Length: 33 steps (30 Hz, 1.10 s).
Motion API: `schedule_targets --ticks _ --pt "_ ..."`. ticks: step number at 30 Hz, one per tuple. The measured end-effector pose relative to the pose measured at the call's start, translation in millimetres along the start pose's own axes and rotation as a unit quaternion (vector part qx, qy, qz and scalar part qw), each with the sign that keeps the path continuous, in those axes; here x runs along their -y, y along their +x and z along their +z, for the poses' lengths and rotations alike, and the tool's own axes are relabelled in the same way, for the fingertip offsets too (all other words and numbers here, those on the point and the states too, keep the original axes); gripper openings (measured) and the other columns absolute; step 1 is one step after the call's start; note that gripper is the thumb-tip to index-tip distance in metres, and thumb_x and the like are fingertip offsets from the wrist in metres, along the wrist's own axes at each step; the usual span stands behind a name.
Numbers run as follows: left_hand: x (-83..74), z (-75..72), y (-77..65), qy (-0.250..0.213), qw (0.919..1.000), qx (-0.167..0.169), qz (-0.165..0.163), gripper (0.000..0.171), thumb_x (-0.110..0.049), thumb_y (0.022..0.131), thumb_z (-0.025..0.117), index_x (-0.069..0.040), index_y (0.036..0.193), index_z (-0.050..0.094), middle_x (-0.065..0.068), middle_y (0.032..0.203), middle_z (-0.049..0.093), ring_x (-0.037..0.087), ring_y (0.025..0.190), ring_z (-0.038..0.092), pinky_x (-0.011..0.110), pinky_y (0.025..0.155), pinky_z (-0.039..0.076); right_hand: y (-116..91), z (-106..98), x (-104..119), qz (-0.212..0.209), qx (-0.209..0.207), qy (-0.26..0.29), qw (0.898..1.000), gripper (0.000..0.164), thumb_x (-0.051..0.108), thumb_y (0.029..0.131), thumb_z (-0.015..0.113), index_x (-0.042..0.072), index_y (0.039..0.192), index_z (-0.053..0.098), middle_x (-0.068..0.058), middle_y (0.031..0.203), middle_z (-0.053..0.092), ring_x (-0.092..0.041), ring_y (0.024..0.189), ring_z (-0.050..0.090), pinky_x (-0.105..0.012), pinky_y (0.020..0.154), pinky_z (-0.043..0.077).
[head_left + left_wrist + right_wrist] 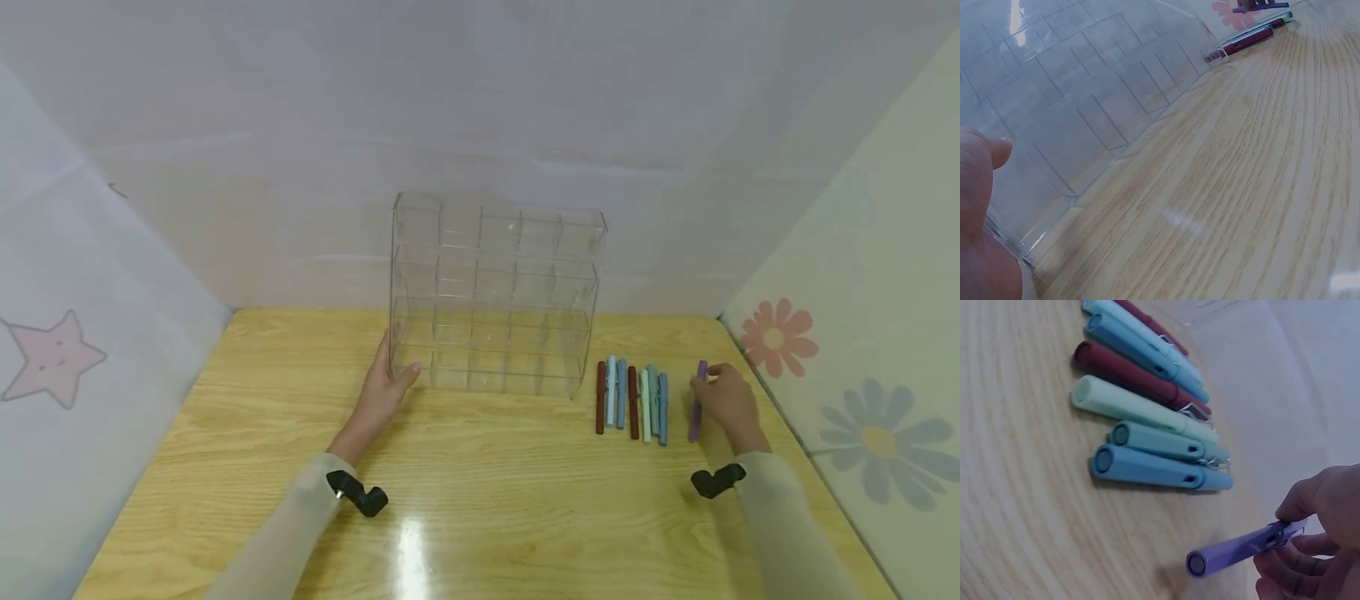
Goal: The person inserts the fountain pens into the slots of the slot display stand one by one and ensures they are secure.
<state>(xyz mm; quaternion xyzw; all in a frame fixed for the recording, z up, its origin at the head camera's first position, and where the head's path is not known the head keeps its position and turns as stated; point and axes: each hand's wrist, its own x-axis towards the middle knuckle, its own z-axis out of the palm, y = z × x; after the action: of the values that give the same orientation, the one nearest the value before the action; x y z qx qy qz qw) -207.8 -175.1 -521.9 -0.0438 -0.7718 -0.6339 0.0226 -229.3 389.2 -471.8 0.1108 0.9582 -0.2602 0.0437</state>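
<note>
A clear plastic rack [491, 304] with rows of small compartments stands upright at the back of the table. My left hand [384, 387] grips its lower left side, thumb in front and the other fingers hidden behind the edge. Between thumb and fingers, my right hand [727, 404] pinches a purple pen [1235, 551] by its clip end. Left of that hand, several capped pens lie side by side: dark red pens [1129, 374], blue ones [1141, 467], a pale green pen [1129, 406] and a teal pen [1157, 442].
The wooden table [510, 492] has a white cloth backdrop [480, 100] behind it. Cloth walls flank both sides, the left with a pink star [54, 357], the right with a red flower [776, 337] and a blue flower. Each wrist wears a black camera mount [358, 493].
</note>
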Motion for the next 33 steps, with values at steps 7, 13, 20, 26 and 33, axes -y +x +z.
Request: schedule_targets --ticks 7,13,20,26,33 --pt "-1.1 0.3 -2.5 0.005 1.0 0.003 -0.008 0.087 -0.024 0.112 0.057 -0.028 0.173 -0.004 0.004 0.182 -0.004 0.033 0.17 -0.005 0.062 0.137 0.003 -3 -12 14 -0.027 -0.046 0.024 0.998 0.059 0.032 0.108 0.05 -0.019 0.135 0.059 -0.039 0.125 0.067 -0.043 0.099 0.069 -0.037 0.069 0.056" --pt "-0.6 1.0 -2.7 0.003 1.0 0.001 -0.008 0.086 -0.026 0.112 0.057 -0.028 0.173 -0.004 0.005 0.182 -0.003 0.033 0.17 -0.005 0.062 0.137 0.003 -12 -24 36 -0.038 -0.051 0.055 0.996 0.06 0.037 0.108 0.049 -0.015 0.135 0.058 -0.033 0.117 0.071 -0.041 0.099 0.071 -0.031 0.069 0.053" --pt "-0.1 0.9 -1.8 0.012 0.9998 0.004 -0.012 0.087 -0.026 0.112 0.057 -0.029 0.173 -0.006 0.007 0.182 -0.005 0.035 0.17 -0.006 0.063 0.137 0.003 -23 -34 62 -0.068 -0.037 0.08 0.994 0.057 0.04 0.109 0.049 -0.01 0.134 0.058 -0.028 0.12 0.07 -0.007 0.081 0.069 -0.023 0.067 0.055" --pt "-1.5 0.5 -3.2 0.007 0.9998 0.007 -0.017 0.089 -0.023 0.112 0.057 -0.03 0.172 -0.008 0.008 0.182 -0.005 0.036 0.169 -0.007 0.064 0.136 0.003 -34 -38 84 -0.095 -0.038 0.102 0.99 0.056 0.04 0.11 0.054 -0.009 0.139 0.054 -0.023 0.121 0.064 0.004 0.074 0.063 -0.02 0.065 0.055" --pt "0.0 0.7 -2.8 0.008 0.9999 0.002 -0.015 0.087 -0.028 0.112 0.057 -0.031 0.173 -0.005 0.008 0.182 -0.003 0.035 0.17 -0.005 0.064 0.136 0.003 -44 -38 102 -0.114 -0.051 0.098 0.987 0.055 0.037 0.109 0.055 -0.005 0.145 0.054 -0.022 0.122 0.063 -0.004 0.08 0.062 -0.022 0.066 0.057"
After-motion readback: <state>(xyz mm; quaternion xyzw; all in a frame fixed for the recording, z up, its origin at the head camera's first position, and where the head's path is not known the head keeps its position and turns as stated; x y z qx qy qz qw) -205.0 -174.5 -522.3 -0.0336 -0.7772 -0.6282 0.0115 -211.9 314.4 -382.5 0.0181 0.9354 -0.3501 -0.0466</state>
